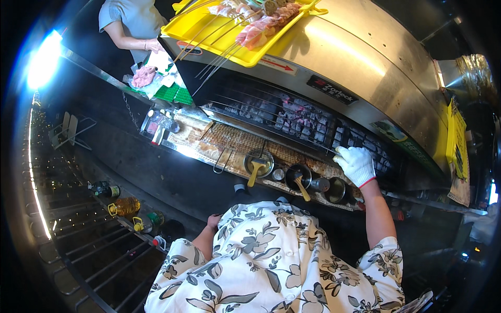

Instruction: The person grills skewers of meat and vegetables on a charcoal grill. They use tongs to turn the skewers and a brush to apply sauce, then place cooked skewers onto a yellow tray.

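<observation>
My right hand [355,165], in a white knitted glove with a red cuff, is at the front edge of a charcoal grill. Its fingertips pinch the end of a thin metal rod [328,148]; whether that rod belongs to the grate is unclear. Charcoal [299,119] lies under the bars, some pieces glowing pink. My bare left hand [214,222] hangs low beside my floral shirt, its fingers partly hidden. On the ledge before me, one brush [256,172] rests in a metal bowl [267,158], and another brush [301,187] sits in a dark bowl [291,180].
A yellow tray [250,60] of raw meat skewers [254,33] sits on the curved steel hood [344,51]. A wire mesh rack [231,137], shaker jars [321,184] and another bowl [336,189] line the ledge. A person [131,27] stands beyond. Bottles [125,205] stand by a railing at left.
</observation>
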Demonstrator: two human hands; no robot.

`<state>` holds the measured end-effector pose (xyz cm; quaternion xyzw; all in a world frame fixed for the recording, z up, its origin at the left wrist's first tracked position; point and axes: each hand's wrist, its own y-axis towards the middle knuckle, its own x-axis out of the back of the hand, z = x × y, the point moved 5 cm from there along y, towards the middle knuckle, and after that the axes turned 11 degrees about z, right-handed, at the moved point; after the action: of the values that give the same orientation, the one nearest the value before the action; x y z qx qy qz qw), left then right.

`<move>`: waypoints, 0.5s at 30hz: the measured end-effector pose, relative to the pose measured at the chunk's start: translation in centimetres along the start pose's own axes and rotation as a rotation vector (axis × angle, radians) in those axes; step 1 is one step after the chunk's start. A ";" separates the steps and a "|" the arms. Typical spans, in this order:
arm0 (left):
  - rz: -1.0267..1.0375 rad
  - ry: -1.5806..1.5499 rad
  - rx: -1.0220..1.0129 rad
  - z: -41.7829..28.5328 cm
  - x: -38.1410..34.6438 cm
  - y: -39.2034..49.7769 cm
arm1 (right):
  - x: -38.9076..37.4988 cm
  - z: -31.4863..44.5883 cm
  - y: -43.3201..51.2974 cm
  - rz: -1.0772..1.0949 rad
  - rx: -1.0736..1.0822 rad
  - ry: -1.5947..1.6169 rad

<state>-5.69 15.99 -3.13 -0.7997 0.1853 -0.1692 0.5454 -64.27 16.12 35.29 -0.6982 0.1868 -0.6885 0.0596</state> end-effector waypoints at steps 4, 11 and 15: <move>0.000 0.035 0.007 -0.1 0.2 -0.2 | 0.0 -1.0 -0.8 0.061 -0.058 0.304; -0.024 0.044 0.028 -0.9 0.4 -0.7 | -0.7 -0.7 -0.2 0.093 -0.095 0.441; -0.025 0.049 0.026 -0.7 0.2 -0.3 | -1.6 -1.6 -0.1 0.139 -0.089 0.545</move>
<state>-5.81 15.42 -2.54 -0.7905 0.1864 -0.1977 0.5489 -65.76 16.98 33.90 -0.4746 0.2734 -0.8363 0.0238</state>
